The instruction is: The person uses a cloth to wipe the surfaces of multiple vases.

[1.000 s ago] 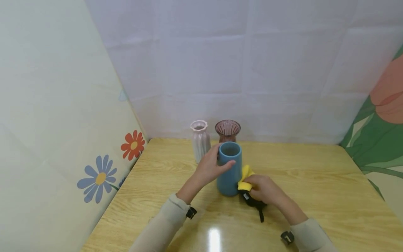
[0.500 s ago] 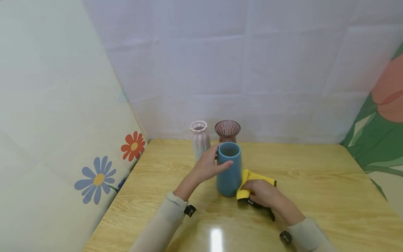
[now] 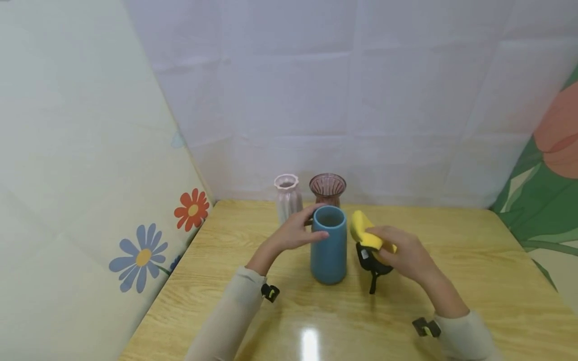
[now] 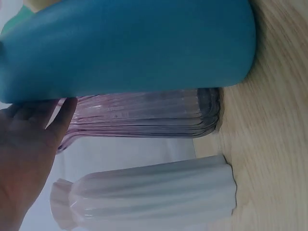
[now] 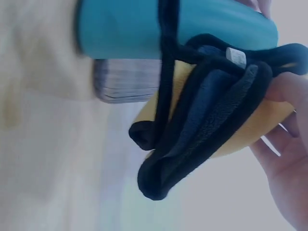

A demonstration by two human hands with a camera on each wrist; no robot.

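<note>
A tall blue vase [image 3: 328, 256] stands upright on the wooden table in the head view. My left hand [image 3: 291, 233] holds it near the top, thumb across the front and the other fingers round the far left side. To the right of the vase, my right hand [image 3: 408, 253] pinches a yellow cleaning cloth [image 3: 361, 229] with a dark underside. The right wrist view shows the folded cloth [image 5: 207, 110] hanging from the fingers, with its black edging, white tag and hanging loop; it overlaps the blue vase there.
Behind the blue vase stand a ribbed purple glass vase [image 3: 327, 185] and, to its left, a pale fluted vase [image 3: 289, 203]. Both also show in the left wrist view, close to the left hand. A white sheet [image 3: 289, 100] rises behind the table [image 3: 451, 260].
My right hand first shifts the cloth low beside the vase, then lifts it up and rightward, away from the vase's lower side. The left hand slides back slightly; the vase stays in place.
</note>
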